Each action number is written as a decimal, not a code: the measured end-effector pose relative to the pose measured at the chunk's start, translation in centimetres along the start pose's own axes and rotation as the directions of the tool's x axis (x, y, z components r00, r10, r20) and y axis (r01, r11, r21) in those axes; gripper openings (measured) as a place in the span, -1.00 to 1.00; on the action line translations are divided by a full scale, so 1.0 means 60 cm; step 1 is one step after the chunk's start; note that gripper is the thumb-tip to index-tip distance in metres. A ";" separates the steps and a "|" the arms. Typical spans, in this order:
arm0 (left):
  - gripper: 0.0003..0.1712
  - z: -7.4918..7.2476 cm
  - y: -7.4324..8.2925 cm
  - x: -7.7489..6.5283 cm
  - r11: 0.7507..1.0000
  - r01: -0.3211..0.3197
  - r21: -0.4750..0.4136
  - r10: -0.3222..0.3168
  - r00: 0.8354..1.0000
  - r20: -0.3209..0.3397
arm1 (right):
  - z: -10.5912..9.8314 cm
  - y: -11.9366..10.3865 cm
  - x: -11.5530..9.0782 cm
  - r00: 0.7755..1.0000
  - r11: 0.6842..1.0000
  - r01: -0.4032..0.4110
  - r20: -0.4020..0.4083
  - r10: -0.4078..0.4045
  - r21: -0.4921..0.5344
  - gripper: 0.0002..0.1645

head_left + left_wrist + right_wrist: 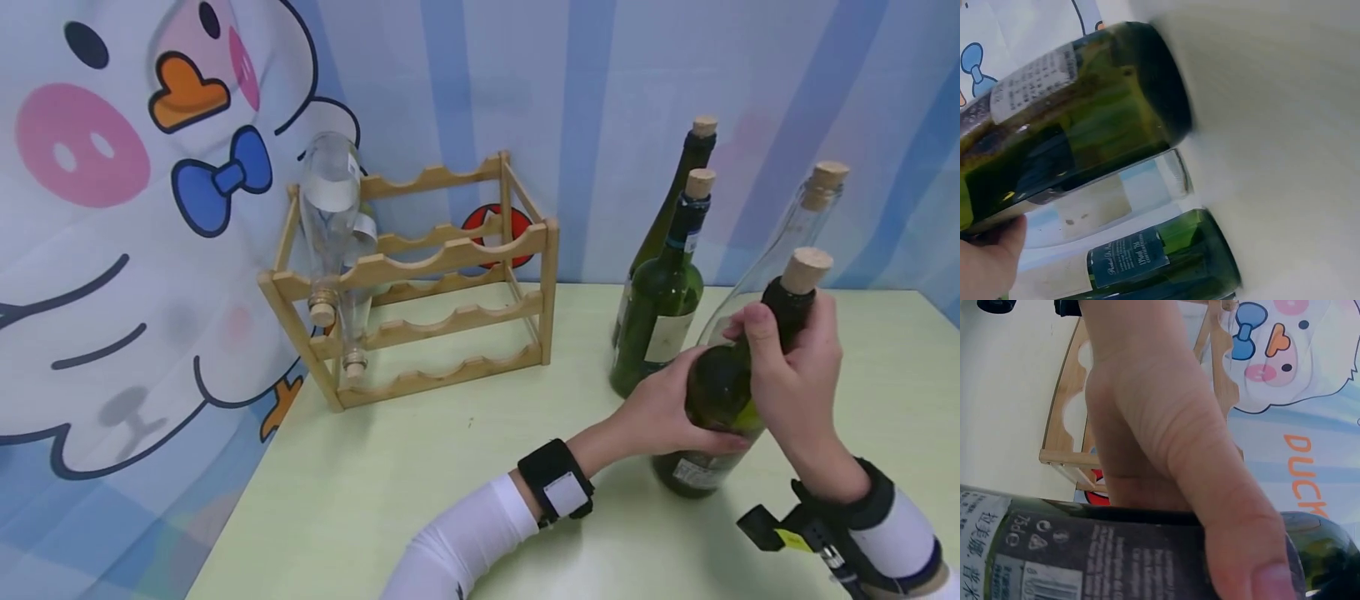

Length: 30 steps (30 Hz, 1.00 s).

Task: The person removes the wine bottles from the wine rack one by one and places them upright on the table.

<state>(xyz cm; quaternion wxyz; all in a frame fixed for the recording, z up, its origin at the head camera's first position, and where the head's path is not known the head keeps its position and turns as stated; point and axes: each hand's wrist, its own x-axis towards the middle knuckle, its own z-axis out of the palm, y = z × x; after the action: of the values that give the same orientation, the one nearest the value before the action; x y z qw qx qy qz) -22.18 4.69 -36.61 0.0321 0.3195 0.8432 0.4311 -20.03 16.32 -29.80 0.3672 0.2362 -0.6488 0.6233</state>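
Observation:
A dark green corked wine bottle (716,385) is held by both hands, leaning with its neck to the upper right. My left hand (660,408) grips its body from the left, thumb across the front. Around the neck, just under the cork (807,268), the right hand (798,375) is wrapped. The right wrist view shows a hand (1166,431) across the bottle's dark back label (1141,556). In the left wrist view the bottle's base (1160,81) is close to the tabletop; whether it touches, I cannot tell.
Behind the held bottle stand a clear corked bottle (780,250) and two green ones, a front one (660,292) and a rear one (675,187). A wooden rack (450,325) at left holds two clear bottles, upper (330,217) and lower (354,325). A printed curtain (517,92) backs the table (420,467).

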 end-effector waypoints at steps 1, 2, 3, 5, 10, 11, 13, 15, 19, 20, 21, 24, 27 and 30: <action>-0.01 0.001 0.000 0.003 1.000 -0.002 0.005 0.002 1.000 -0.006 | -0.001 0.003 0.002 1.000 1.000 0.000 -0.007 0.000 -0.005 -0.75; -0.03 0.002 0.001 0.006 1.000 -0.003 0.020 0.003 1.000 -0.015 | -0.003 0.006 0.004 1.000 1.000 0.002 -0.014 -0.002 -0.015 -0.74; -0.04 0.003 0.001 0.010 0.999 -0.004 0.040 0.005 1.000 -0.029 | -0.004 0.009 0.006 1.000 1.000 0.000 -0.022 -0.001 -0.030 -0.74; -0.07 0.006 0.002 0.017 0.996 0.000 0.085 0.005 0.998 -0.062 | -0.006 0.013 0.012 0.999 0.999 -0.007 -0.035 0.005 -0.051 -0.72; -0.06 0.012 0.003 0.032 0.983 0.068 0.169 -0.049 0.992 -0.118 | -0.008 0.021 0.027 0.998 0.995 -0.027 -0.060 0.021 -0.092 -0.70; -0.06 0.014 0.003 0.035 0.982 0.080 0.173 -0.059 0.991 -0.123 | -0.009 0.024 0.029 0.998 0.994 -0.027 -0.064 0.021 -0.102 -0.70; -0.07 0.017 0.003 0.042 0.981 0.090 0.174 -0.067 0.989 -0.134 | -0.012 0.033 0.035 0.997 0.994 -0.024 -0.071 0.016 -0.111 -0.70; -0.08 0.022 0.002 0.050 0.981 0.097 0.170 -0.072 0.986 -0.148 | -0.016 0.044 0.041 0.997 0.993 -0.022 -0.077 0.013 -0.119 -0.69; -0.04 0.031 -0.001 0.067 0.984 0.088 0.152 -0.063 0.985 -0.162 | -0.024 0.068 0.055 0.995 0.990 -0.027 -0.094 0.014 -0.140 -0.66; -0.04 0.034 -0.002 0.071 0.985 0.086 0.148 -0.062 0.985 -0.162 | -0.025 0.073 0.058 0.995 0.989 -0.029 -0.097 0.015 -0.144 -0.66; -0.03 0.036 -0.003 0.075 0.986 0.088 0.143 -0.065 0.985 -0.161 | -0.027 0.078 0.062 0.995 0.988 -0.032 -0.101 0.017 -0.149 -0.66; -0.03 0.042 -0.006 0.087 0.987 0.093 0.130 -0.072 0.985 -0.158 | -0.030 0.087 0.072 0.994 0.989 -0.040 -0.108 0.024 -0.145 -0.67; -0.03 0.046 -0.008 0.099 0.986 0.099 0.133 -0.077 0.984 -0.161 | -0.033 0.090 0.080 0.994 0.991 -0.049 -0.107 0.036 -0.126 -0.70; -0.04 0.048 -0.010 0.112 0.984 0.095 0.148 -0.070 0.984 -0.165 | -0.033 0.089 0.088 0.992 0.991 -0.071 -0.111 0.058 -0.109 -0.71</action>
<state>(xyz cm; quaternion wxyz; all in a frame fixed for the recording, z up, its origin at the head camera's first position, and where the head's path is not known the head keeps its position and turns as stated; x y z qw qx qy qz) -26.90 10.29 -37.39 -0.0425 0.2500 0.8867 0.3865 -27.01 19.68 -29.18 0.3941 0.1599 -0.6696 0.6089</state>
